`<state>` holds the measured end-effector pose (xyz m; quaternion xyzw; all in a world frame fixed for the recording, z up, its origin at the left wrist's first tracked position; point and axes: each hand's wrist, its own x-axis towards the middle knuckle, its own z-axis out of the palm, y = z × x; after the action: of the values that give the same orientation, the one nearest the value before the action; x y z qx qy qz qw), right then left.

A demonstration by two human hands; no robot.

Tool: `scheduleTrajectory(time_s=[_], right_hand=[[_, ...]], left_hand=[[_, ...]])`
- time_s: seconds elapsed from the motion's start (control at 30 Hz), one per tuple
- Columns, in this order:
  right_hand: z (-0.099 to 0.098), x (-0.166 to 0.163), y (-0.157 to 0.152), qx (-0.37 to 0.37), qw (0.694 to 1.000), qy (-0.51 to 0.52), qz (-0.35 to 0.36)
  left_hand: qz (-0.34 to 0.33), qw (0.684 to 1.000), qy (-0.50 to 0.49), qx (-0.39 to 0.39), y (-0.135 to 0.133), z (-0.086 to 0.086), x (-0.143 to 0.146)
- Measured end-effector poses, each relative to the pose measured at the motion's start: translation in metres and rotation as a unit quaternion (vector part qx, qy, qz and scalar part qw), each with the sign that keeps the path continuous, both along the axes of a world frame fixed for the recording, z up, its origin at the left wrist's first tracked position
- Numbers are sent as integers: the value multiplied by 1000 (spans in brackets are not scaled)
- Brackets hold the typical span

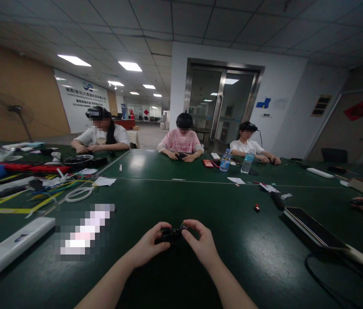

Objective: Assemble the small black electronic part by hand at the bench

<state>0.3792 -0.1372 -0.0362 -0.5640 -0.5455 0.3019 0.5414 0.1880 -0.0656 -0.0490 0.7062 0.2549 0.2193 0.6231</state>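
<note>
A small black object [172,234], too dark for me to make out its kind, is held just above the green table. My left hand [151,244] grips its left end between thumb and fingers. At the other end, the thumb and forefinger of my right hand [200,242] close on its right end. Part of the object is hidden behind my fingertips. Farther off to the right lies a tiny red and black item [257,207], apart from both hands.
To the left are a long white device [10,249], a pixelated item [86,231] and tangled cables [80,194]. On the right lie a dark-screened phone-like slab [315,227] and a black cable [316,274]. Water bottles [247,162] stand farther back. Several people sit around the table.
</note>
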Motion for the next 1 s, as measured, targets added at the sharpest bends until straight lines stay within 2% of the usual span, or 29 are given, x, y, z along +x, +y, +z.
scheduleTrajectory(time_s=[0.23, 0.4, 0.63, 0.73, 1.0], right_hand=[[5, -5, -4, -13, 1000, -6, 1], [3, -6, -3, -4, 1000, -2, 6], [3, -8, -3, -41, 999, -17, 19], [4, -9, -3, -34, 999, -30, 27], [-6, -9, 1, -24, 995, -69, 61]], left_hand=[[-4, 1000, -8, -1, -1, 1, 1], [0, 1000, 2, 3, 0, 0, 1], [1, 1000, 0, 0, 0, 1, 0], [-2, 1000, -7, 1, 0, 0, 0], [3, 1000, -20, 11, 1, -4, 1]])
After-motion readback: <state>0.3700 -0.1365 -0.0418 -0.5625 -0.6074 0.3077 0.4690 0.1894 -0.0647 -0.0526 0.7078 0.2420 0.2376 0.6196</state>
